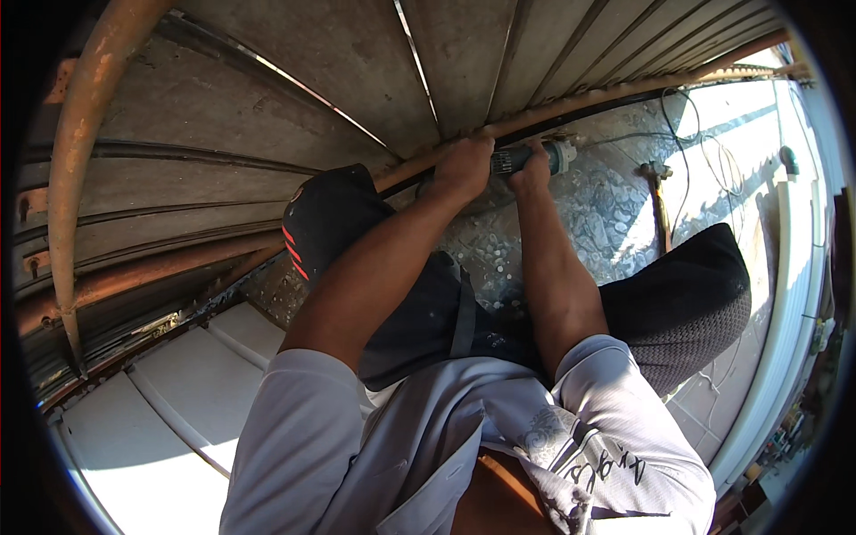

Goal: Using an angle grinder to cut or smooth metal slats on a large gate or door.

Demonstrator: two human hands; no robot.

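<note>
- Far side: a slatted panel [330, 107] ends along a long rusty rail [615, 96], which slants from near left to far right and bounds the hands' reach.
- Left: a curved rusty pipe [78, 152] stands well apart from the hands.
- Near side: the dark-clad left knee [332, 214] crowds close by the left forearm; the right knee [687, 308] spreads to the right, leaving a patch of mottled grey floor [588, 209] between the legs and the rail.
- Right: a hammer [662, 205] lies on that floor, its head toward the far side, with looping dark cable [687, 169] beside it; a white pipe [785, 241] edges the area farther right.
- Both forearms reach far from the near side; the left slants rightward, the right leans slightly left, bringing the hands close together.
- The left hand [464, 169] is clenched around the left end of a dark green power tool [506, 161]; its fingertips are hidden.
- The right hand [532, 169] grasps the body farther right, thumb over the top.
- The tool sits just on the near side of the rail; whether they touch cannot be told.
- Its long axis runs left to right, roughly along the rail, its pale rear end pointing right.
</note>
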